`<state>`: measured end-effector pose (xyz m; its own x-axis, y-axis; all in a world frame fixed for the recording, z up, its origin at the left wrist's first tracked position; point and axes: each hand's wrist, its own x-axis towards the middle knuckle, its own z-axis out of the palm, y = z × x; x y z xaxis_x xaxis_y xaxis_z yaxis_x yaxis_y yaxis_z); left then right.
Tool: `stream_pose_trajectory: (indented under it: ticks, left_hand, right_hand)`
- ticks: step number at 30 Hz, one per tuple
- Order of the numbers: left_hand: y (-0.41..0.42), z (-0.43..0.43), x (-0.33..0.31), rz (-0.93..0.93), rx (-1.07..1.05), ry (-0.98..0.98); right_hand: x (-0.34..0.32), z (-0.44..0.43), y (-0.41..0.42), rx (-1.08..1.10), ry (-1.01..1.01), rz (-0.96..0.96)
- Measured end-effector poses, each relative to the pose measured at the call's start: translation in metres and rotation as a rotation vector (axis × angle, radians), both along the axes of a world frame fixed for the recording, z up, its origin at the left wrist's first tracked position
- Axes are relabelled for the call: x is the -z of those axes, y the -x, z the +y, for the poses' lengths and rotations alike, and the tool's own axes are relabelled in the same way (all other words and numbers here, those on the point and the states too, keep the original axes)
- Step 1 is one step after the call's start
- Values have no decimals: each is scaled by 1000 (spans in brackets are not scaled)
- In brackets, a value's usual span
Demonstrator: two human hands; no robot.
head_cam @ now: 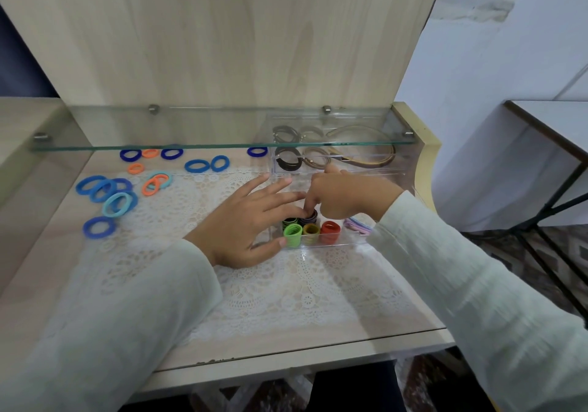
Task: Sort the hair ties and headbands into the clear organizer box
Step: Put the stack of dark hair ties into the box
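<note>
The clear organizer box (pixel 321 243) stands on the lace mat at the right. Its front row holds stacks of green hair ties (pixel 293 234), olive ones (pixel 311 231) and red ones (pixel 330 231). Behind them sit a black-and-green stack (pixel 289 221) and a dark purple stack (pixel 311 218). My right hand (pixel 345 197) reaches down with curled fingers and pinches the dark purple stack inside the box. My left hand (pixel 251 220) lies flat with spread fingers against the box's left side, thumb at its front corner. Headbands (pixel 359 160) lie in the rear compartment.
Several loose blue hair ties (pixel 97 227), light blue ones (pixel 117 203) and orange ones (pixel 150 186) lie scattered at the left of the table. Lilac ties (pixel 359 224) sit at the box's right end. A glass shelf (pixel 191 146) overhangs the back of the table.
</note>
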<state>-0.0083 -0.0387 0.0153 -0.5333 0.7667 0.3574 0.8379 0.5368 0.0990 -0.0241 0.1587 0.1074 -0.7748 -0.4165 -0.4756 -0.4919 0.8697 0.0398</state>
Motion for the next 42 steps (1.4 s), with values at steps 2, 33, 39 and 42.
stream_pose_trajectory:
  ticks: [2,33,39,42]
  left_hand:
    - [-1,-1,0,5,9,-17]
    - [-7,13,-2,-119,-58,-210]
    - [-7,24,-4,-223,-200,-353]
    - [-6,31,-6,-178,-242,-237]
  right_hand:
    - [-1,0,-1,6,4,-14]
    - [21,33,3,272,817,187]
    - [67,43,4,368,862,337]
    - [72,42,-1,323,794,347]
